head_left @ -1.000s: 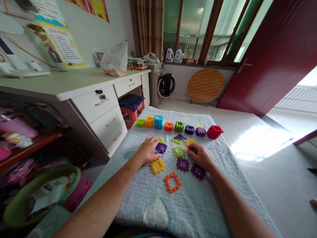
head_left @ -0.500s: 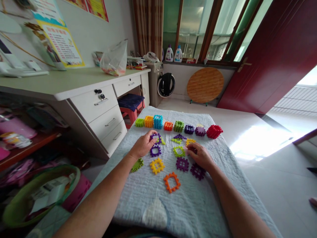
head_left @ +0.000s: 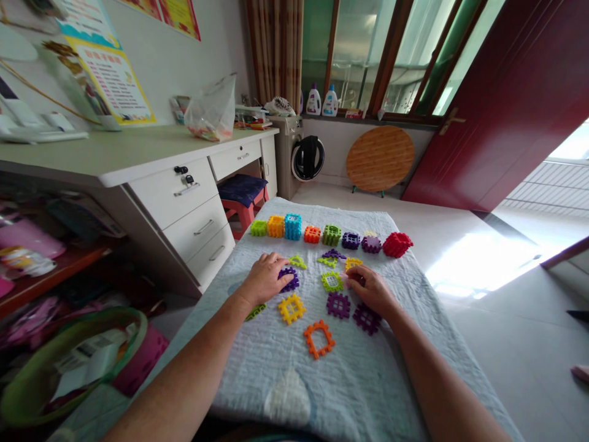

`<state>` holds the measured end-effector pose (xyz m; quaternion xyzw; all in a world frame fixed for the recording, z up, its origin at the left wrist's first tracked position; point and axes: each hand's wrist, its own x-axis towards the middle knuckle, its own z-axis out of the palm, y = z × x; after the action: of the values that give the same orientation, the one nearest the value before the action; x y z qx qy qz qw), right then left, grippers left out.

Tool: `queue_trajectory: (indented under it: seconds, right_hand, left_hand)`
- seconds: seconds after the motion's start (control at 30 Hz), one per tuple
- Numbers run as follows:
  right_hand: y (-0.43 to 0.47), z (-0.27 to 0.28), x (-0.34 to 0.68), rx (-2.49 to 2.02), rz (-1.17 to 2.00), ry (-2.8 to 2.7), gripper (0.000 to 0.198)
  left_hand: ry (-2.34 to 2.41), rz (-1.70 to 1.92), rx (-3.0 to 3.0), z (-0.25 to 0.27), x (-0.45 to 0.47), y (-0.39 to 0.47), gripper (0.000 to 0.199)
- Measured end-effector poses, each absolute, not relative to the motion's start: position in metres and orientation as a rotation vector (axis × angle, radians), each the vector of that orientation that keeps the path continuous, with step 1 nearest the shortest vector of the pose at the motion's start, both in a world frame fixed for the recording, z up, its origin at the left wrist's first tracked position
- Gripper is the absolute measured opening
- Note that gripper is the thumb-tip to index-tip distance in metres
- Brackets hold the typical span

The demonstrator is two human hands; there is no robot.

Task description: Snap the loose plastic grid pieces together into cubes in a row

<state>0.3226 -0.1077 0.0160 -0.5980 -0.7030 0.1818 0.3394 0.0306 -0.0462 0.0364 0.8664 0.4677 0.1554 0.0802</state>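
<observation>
My left hand [head_left: 264, 280] has its fingers and thumb on a purple square interlocking piece [head_left: 289, 280] at the left middle of the cloth. It seems to lie over another purple piece; the overlap is hard to make out. My right hand [head_left: 372, 288] is curled just right of a lime-green square piece [head_left: 332, 282]. Something pinkish shows at its fingertips, too small to name. Close by lie a yellow piece [head_left: 353, 264], a dark purple piece [head_left: 338, 305] and another dark purple piece [head_left: 367, 318]. Under my left wrist a green piece [head_left: 256, 312] is partly hidden.
A row of assembled cubes, including a blue cube [head_left: 293, 227] and a red block [head_left: 398, 244], stands along the far side of the cloth-covered table [head_left: 368, 380]. Nearer lie a yellow piece [head_left: 291, 309] and an orange frame [head_left: 319, 339]. A desk [head_left: 151, 153] stands left.
My left hand has come nearer with the purple piece, bringing it down onto or against the other purple piece. The lime triangular piece behind is now uncovered. My right hand has hardly moved.
</observation>
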Motion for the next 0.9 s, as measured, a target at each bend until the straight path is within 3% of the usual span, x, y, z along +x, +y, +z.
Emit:
queue_trajectory:
  seconds: [0.13,0.3,0.9]
  right_hand:
    - [-0.1076,0.0168,0.3222,-1.553,0.483,-1.836,0.018]
    - [-0.1074,0.0165,0.3223,-1.540,0.500,-1.828,0.020]
    - [-0.1077,0.0146,0.3215,-1.557,0.485,-1.808,0.017]
  left_hand:
    - [1.299,0.440,2.586,0.0329,0.0299,-0.0470,0.054]
    - [1.253,0.482,2.546,0.0302,0.0315,-0.0449,0.041]
    - [1.278,0.444,2.452,0.0347,0.0302,-0.0506,0.049]
